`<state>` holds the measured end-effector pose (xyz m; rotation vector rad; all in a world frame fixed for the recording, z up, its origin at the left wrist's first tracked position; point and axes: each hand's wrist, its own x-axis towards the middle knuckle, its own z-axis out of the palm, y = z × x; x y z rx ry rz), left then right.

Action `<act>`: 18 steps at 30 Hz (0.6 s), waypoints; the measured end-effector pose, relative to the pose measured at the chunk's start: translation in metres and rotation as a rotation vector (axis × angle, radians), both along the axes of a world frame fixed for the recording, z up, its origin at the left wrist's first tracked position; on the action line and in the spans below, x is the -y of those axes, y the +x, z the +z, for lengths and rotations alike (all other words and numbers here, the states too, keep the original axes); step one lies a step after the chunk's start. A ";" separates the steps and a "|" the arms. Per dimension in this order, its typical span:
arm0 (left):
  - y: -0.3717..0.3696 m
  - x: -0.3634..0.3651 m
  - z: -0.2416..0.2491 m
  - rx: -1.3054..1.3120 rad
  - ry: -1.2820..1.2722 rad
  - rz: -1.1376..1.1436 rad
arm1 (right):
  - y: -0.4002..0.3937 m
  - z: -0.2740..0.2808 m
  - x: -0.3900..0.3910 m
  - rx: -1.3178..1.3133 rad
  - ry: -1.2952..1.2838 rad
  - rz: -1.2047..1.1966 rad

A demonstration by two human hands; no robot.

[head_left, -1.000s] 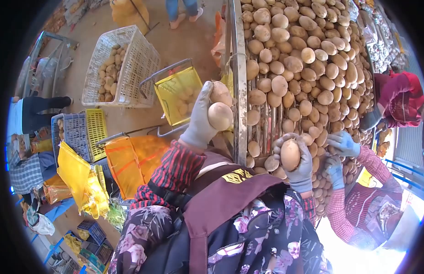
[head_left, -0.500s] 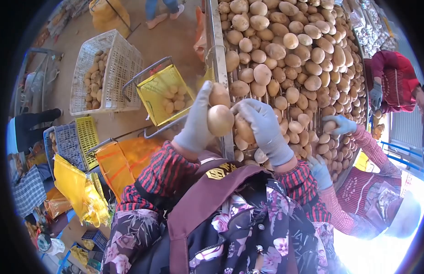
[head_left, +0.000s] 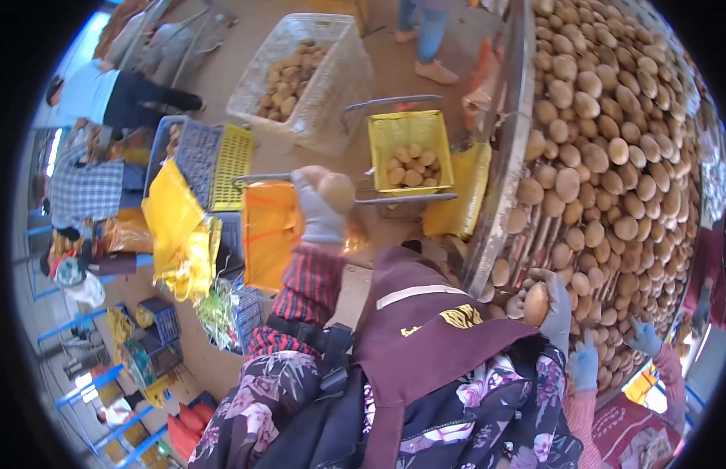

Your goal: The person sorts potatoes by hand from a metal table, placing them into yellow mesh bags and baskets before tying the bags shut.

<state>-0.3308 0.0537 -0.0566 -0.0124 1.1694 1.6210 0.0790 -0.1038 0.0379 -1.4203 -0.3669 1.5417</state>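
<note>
My left hand (head_left: 322, 217), in a grey glove, is out to the left with its fingers closed around potatoes. One potato (head_left: 336, 192) shows in front and part of another (head_left: 314, 173) behind it. Just left of this hand hangs an orange mesh sack (head_left: 272, 234) on a metal frame. My right hand (head_left: 558, 313), also gloved, is low by the sorting table's near edge, its fingers curled around a potato (head_left: 536, 303). Beside it, many more potatoes (head_left: 613, 156) cover the slatted table, whose metal rim (head_left: 500, 211) runs between my hands.
A yellow-lined basket (head_left: 410, 125) holding potatoes and a white crate (head_left: 339, 109) with potatoes stand on the floor. A blue crate (head_left: 193, 160) and yellow sacks (head_left: 175, 219) are at the left. A co-worker's gloved hands (head_left: 585, 366) reach onto the table at lower right. Other people are farther off.
My view has turned left. My left hand has swung away from the table with its potatoes, toward the orange sack. My right hand has separated from it and is lower over the table.
</note>
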 end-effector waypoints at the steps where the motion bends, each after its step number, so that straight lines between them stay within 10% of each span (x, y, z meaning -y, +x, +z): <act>1: -0.036 0.009 0.000 -0.177 0.022 0.040 | -0.003 0.000 -0.001 -0.012 0.006 0.017; 6: -0.118 0.035 0.043 -0.867 -0.169 0.453 | -0.017 0.001 -0.012 0.069 -0.008 0.058; 9: -0.122 0.050 0.074 -0.660 0.000 0.079 | -0.025 0.003 -0.018 0.074 0.034 0.091; 11: -0.094 0.040 0.076 0.178 0.340 -0.179 | -0.026 0.002 -0.017 0.119 0.125 0.121; 14: -0.029 0.027 0.084 0.633 0.552 -0.506 | -0.027 0.018 -0.011 0.362 0.222 0.231; 18: 0.031 0.010 0.091 0.890 0.488 -0.536 | -0.018 0.029 0.011 0.162 0.146 0.103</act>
